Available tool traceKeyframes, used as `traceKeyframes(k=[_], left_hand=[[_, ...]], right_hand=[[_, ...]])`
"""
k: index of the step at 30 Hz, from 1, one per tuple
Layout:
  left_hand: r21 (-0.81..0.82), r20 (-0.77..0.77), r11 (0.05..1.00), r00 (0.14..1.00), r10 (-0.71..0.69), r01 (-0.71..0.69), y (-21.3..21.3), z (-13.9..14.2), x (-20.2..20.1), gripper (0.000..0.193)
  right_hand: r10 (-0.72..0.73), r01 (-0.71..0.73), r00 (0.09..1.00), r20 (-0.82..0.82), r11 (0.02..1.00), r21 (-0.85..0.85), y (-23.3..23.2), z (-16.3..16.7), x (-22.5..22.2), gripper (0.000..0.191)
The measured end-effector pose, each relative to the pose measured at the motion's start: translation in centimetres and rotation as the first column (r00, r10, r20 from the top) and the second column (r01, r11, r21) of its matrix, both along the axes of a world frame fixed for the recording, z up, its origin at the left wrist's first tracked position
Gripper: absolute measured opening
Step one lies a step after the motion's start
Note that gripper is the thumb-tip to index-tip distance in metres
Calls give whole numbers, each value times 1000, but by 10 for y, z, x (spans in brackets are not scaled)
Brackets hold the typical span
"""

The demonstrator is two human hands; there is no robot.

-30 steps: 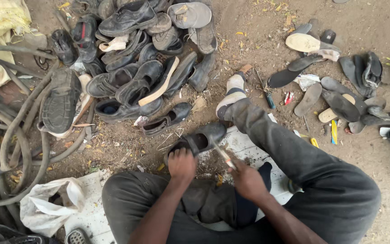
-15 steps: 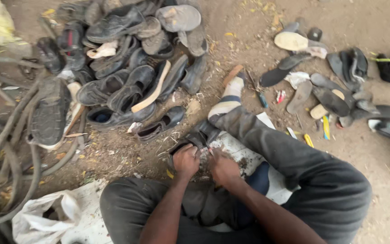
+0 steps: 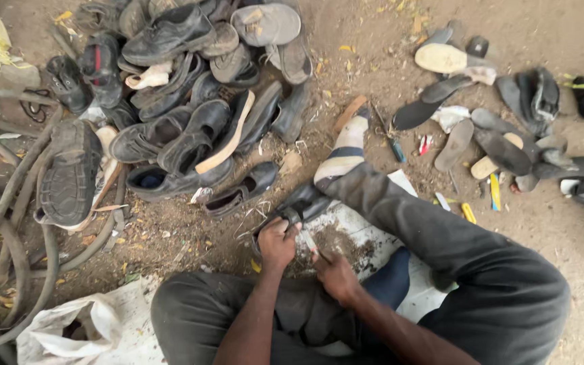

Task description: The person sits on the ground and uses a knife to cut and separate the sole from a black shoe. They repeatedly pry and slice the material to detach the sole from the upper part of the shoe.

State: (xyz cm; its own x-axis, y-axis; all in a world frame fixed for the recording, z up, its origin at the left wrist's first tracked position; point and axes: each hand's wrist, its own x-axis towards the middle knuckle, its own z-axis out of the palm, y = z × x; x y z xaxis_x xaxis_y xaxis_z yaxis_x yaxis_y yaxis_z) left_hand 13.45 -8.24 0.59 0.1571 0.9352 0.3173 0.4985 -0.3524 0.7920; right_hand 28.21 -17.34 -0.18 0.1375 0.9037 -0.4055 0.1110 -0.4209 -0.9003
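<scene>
L hand (image 3: pixel 277 241) grips black shoe (image 3: pixel 303 203) (worn).

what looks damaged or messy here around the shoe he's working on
The black shoe under the left hand sits on a white sheet strewn with dark scrapings. The right hand holds a thin tool. Loose soles lie detached on the dirt.

1. Shoe (image 3: pixel 305 203) being worked on: black.
2. Heap of shoes (image 3: pixel 184 101): mostly black and grey, one tan sole.
3. Sock (image 3: pixel 343 152): white with a dark stripe.
4. Trousers (image 3: pixel 481 270): dark grey.
5. Sheet (image 3: pixel 366 233) underneath: white, dirt-speckled.
6. Ground (image 3: pixel 373 40): brown.
</scene>
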Motion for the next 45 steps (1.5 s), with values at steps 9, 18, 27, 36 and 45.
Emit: traceKeyframes(k=[9,18,27,36,45], left_hand=[[18,173,999,985,-29,26,4,-4,-3,23],[-224,551,974,829,98,34,-3,13,1,14],[223,-617,908,773,-150,354,-13,24,-33,37],[-34,-197,999,980,7,-14,-57,11,12,46],[-301,188,951,982,-9,66,-88,27,32,44]], right_hand=[[16,-144,893,449,957,253,-7,-8,-13,32],[113,-208,905,411,958,195,-45,24,-49,22],[181,-191,915,360,982,-10,-50,5,-29,28],[88,-99,933,348,995,16,-111,37,-17,25],[30,-178,839,544,959,221,-118,19,-12,19]])
